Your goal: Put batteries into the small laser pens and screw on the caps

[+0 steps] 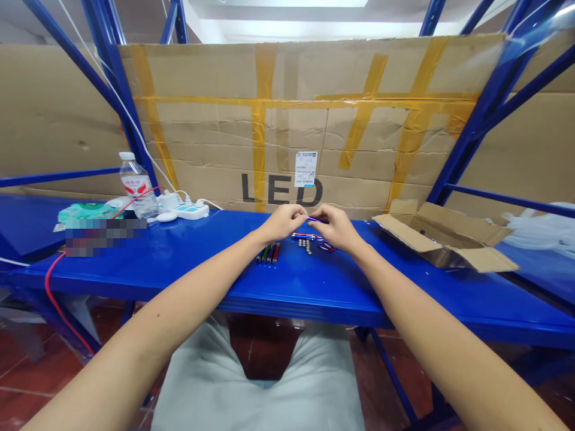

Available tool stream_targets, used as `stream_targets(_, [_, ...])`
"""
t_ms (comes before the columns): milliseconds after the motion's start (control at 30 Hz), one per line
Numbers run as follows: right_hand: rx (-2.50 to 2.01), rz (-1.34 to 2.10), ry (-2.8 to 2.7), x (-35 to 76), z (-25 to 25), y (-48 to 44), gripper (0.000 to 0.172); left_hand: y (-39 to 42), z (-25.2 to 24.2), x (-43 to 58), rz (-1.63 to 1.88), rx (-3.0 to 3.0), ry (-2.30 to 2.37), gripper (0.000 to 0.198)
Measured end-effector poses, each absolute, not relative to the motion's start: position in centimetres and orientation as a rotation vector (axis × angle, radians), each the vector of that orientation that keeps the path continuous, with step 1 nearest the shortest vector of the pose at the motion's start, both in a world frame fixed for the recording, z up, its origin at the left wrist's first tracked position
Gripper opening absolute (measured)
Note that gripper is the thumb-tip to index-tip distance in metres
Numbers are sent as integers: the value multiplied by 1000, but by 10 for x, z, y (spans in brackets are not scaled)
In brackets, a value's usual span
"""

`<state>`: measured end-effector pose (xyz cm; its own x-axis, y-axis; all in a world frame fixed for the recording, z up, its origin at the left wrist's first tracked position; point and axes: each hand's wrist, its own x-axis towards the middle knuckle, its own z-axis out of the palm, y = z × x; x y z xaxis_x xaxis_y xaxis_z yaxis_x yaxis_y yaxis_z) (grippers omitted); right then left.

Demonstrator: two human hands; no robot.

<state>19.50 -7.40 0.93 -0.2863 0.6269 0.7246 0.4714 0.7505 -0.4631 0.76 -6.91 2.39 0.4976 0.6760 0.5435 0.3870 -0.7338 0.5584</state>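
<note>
Above the blue table, my right hand [338, 227] pinches a slim, shiny purple metal tube [318, 220]. My left hand [283, 224] is closed at the tube's left end, its thumb and fingertips pressed together; what sits between them is too small to make out. Just below the hands lie several small, round, silvery pieces like button cells [305, 243]. Blue and red shiny tubes [303, 237] rest behind them, with more shiny pieces [327, 246] under my right hand. Near my left wrist, several slim tubes [268, 254] in dark colours, green and red among them, lie side by side.
An open cardboard box [442, 236] stands at the right. To the left are a plastic bottle [137, 185], a white power strip [191, 209], a green packet [87, 211] and a red cable [50, 287]. A large cardboard panel [215, 137] closes off the back.
</note>
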Motion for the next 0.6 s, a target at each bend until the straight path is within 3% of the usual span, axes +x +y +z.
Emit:
stream_targets(333, [-911,256,-1964,192,14,-83,17,-70,24,9,1093,2378,900,19])
stream_targets(600, [-1002,95,-2056,190,14,-81,24,-71,22,13,1147,2378,970,15])
